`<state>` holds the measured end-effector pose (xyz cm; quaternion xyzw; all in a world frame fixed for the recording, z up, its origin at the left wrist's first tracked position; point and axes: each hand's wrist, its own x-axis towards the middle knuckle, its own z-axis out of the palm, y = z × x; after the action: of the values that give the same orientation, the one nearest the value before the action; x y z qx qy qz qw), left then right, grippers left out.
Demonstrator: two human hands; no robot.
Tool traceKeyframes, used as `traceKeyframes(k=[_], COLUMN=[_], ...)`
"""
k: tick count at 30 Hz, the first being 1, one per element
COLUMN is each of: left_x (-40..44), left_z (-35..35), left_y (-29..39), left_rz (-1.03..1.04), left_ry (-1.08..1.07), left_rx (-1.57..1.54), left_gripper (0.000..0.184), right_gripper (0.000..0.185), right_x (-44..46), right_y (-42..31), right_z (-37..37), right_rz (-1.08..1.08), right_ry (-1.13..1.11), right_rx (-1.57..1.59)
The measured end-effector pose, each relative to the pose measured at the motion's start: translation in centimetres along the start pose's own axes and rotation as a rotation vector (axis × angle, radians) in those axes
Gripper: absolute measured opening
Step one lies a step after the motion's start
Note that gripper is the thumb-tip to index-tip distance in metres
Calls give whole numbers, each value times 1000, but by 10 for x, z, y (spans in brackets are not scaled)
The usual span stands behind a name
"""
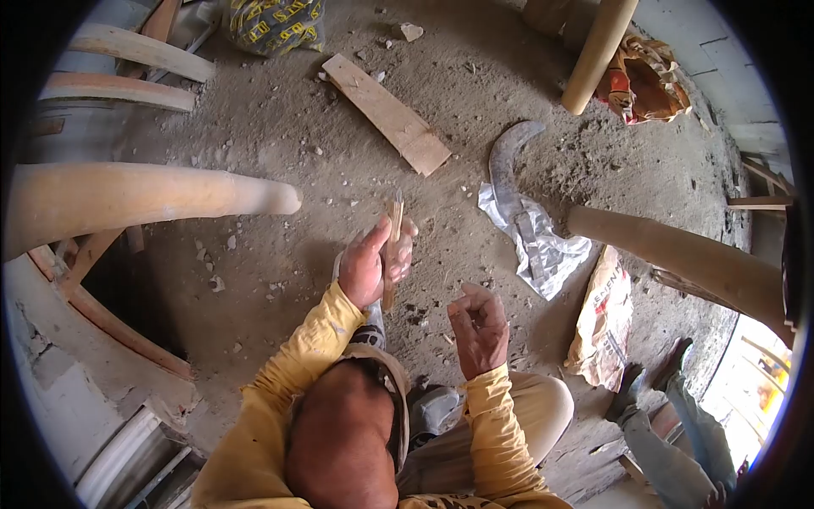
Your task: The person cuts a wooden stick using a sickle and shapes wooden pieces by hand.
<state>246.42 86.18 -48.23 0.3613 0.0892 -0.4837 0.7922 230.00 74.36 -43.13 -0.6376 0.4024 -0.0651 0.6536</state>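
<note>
My left hand, in a yellow sleeve, is closed around a thin wooden stick. The stick points away from me, with a narrow greyish tip at its far end. To its right, my right hand is raised apart from the stick, its fingers curled in. Whatever those fingers hold, if anything, is hidden. Beyond the right hand a curved, sickle-like blade lies on the dirt floor. Its handle end rests on a crumpled silvery sheet.
A flat board lies on the floor ahead. Round wooden posts stand at left and right. A torn paper sack lies at right, near another person's legs. A black-and-yellow bag sits at the back.
</note>
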Motion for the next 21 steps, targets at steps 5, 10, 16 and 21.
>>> traceKeyframes(k=[5,10,16,21], left_x=[-8,-16,-26,-27], left_z=[5,11,19,26], left_y=[-1,-3,-8,-8], left_rz=[-26,-55,-135,-213], left_ry=[-24,-144,-193,-243], left_rx=[148,221,457,500], left_gripper=[53,52,55,55], right_gripper=[28,24,27,23], right_x=[-1,0,38,45], right_y=[3,-8,-57,-45], right_z=[-4,-10,-18,-12], right_rz=[25,-1,-114,59], right_ry=[-62,-106,-156,-303], right_rx=[-167,-72,-143,149])
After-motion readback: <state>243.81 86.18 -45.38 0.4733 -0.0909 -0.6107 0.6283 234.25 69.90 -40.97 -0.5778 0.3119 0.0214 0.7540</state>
